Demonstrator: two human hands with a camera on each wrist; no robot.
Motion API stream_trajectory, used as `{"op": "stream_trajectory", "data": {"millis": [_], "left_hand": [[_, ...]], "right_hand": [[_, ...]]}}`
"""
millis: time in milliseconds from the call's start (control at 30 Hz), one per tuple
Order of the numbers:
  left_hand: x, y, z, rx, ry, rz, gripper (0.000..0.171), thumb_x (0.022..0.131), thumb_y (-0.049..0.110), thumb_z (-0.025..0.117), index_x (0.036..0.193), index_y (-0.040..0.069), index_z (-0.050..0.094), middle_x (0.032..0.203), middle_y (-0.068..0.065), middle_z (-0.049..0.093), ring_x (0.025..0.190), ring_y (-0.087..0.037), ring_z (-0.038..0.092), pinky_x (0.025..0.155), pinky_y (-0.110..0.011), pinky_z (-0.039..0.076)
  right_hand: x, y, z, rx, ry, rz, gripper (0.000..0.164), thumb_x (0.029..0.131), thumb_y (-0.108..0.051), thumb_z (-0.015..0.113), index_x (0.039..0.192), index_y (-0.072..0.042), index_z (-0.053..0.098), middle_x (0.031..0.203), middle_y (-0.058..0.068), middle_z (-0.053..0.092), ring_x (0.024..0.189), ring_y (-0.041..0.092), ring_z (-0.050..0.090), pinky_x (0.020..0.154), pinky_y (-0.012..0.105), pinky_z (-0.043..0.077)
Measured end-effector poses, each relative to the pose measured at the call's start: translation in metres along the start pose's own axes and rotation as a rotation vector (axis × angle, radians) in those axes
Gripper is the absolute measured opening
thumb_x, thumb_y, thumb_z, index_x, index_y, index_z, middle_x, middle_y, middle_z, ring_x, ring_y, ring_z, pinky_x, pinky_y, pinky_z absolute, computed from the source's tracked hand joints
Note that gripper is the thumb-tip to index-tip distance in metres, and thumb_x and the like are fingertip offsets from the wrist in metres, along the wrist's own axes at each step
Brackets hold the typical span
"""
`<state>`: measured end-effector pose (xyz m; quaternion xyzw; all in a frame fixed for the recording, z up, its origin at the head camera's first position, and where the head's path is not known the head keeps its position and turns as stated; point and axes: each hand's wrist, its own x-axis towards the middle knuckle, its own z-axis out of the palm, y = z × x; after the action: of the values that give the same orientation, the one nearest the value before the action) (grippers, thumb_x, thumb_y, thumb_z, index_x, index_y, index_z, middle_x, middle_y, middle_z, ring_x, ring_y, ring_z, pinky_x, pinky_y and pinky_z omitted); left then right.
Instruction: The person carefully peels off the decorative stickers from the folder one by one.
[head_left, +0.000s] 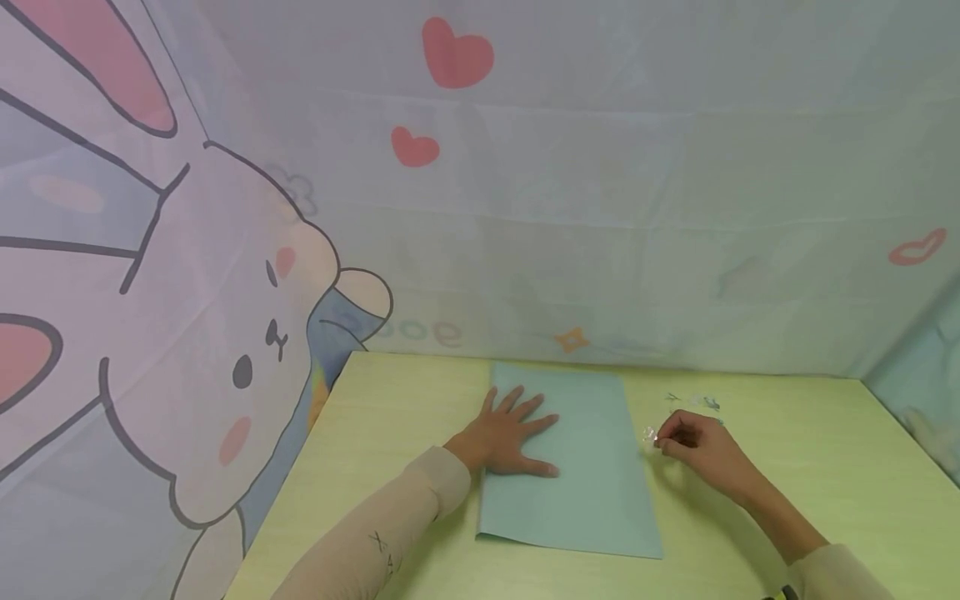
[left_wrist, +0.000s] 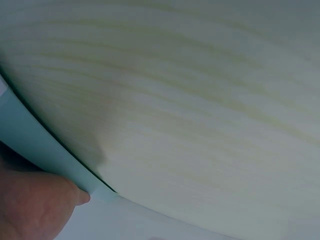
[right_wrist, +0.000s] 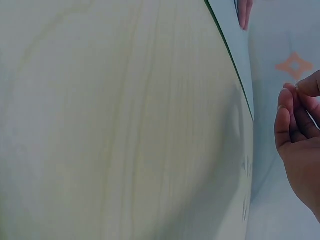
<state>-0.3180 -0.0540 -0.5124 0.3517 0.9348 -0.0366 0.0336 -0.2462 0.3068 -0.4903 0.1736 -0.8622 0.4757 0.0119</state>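
- resting with the left hand on a pale blue-green, rectangular, paper-like sheet, close to its left edge, with fingers straight and spread wide.
- pinching with the right hand, between thumb and fingertips, a small, clear, shiny piece.
- holding this piece just beyond the right edge of the sheet; too small to tell its exact shape.
- lying scattered at the far right, beyond the right hand: several tiny grey and clear bits.
- under all of this, a pale yellow-green table with wood-like grain.
- at the far side, a whitish cloth printed with red hearts and, low down, an orange star.
- at the left, a large printed rabbit in white and pink.
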Motion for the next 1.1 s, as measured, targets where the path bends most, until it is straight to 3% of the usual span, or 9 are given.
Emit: {"op": "stream_trajectory", "data": {"millis": [300, 500, 933, 1100], "left_hand": [[0.002, -0.002, 0.003, -0.002, 0.005, 0.001, 0.096, 0.089, 0.094, 0.04, 0.169, 0.044, 0.023, 0.178, 0.005, 0.012, 0.164, -0.032, 0.005, 0.127, -0.065, 0.003], [0.001, -0.002, 0.003, -0.011, 0.004, 0.006, 0.097, 0.088, 0.095, 0.038, 0.169, 0.044, 0.023, 0.178, 0.005, 0.012, 0.164, -0.032, 0.005, 0.126, -0.066, 0.003], [0.002, -0.001, 0.003, -0.015, -0.006, 0.007, 0.098, 0.088, 0.095, 0.037, 0.169, 0.044, 0.022, 0.179, 0.004, 0.01, 0.164, -0.032, 0.003, 0.126, -0.066, 0.002], [0.003, -0.001, 0.002, -0.001, -0.007, -0.001, 0.097, 0.087, 0.095, 0.038, 0.169, 0.044, 0.022, 0.178, 0.005, 0.011, 0.164, -0.032, 0.004, 0.126, -0.065, 0.003]], "right_hand": [[-0.005, 0.016, -0.016, 0.087, 0.011, 0.029, 0.019, 0.109, -0.014, 0.061, 0.11, 0.004, 0.067, 0.11, 0.025, 0.069, 0.095, 0.031, 0.072, 0.085, 0.035, 0.061], [-0.007, 0.021, -0.027, -0.011, 0.062, 0.095, 0.018, 0.105, -0.014, 0.069, 0.113, 0.002, 0.065, 0.112, 0.019, 0.071, 0.095, 0.024, 0.072, 0.08, 0.033, 0.06], [-0.014, 0.036, -0.057, -0.083, 0.109, 0.164, 0.027, 0.106, -0.015, 0.067, 0.119, 0.009, 0.065, 0.116, 0.023, 0.073, 0.093, 0.017, 0.073, 0.078, 0.033, 0.062], [-0.018, 0.047, -0.064, -0.214, 0.097, 0.224, 0.024, 0.105, -0.018, 0.069, 0.116, 0.004, 0.072, 0.108, 0.015, 0.075, 0.088, 0.015, 0.068, 0.069, 0.03, 0.056]]}}
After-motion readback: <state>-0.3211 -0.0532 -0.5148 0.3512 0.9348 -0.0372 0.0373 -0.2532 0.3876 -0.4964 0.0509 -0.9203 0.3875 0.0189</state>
